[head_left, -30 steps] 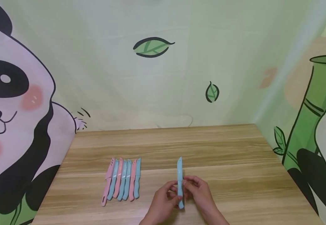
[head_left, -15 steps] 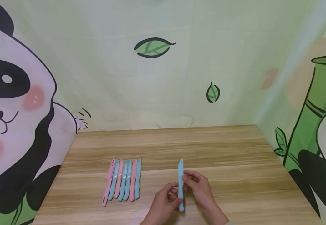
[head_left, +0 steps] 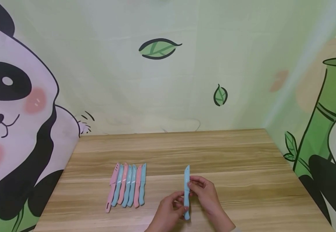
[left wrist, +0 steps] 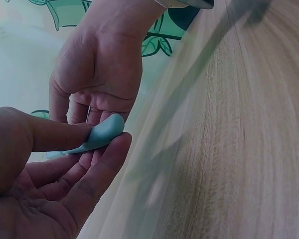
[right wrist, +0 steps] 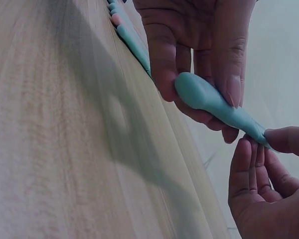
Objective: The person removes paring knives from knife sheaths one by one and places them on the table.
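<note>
We find the left hand (head_left: 167, 209) pinching the blue knife (head_left: 186, 193) by its handle, the right hand (head_left: 206, 196) pinching it near the blade's base, above the desk (head_left: 243, 161) toward its near edge. We advise light fingertips off the blade's edge, tip toward the far edge, well apart from the knife row (head_left: 126, 190) nearer the left edge

From where I stand, I can't read any words, numbers or brand names: not on the long light blue plastic knife (head_left: 186, 180) held up, and not on the pink and blue plastic knives (head_left: 127, 187) in a row.
</note>
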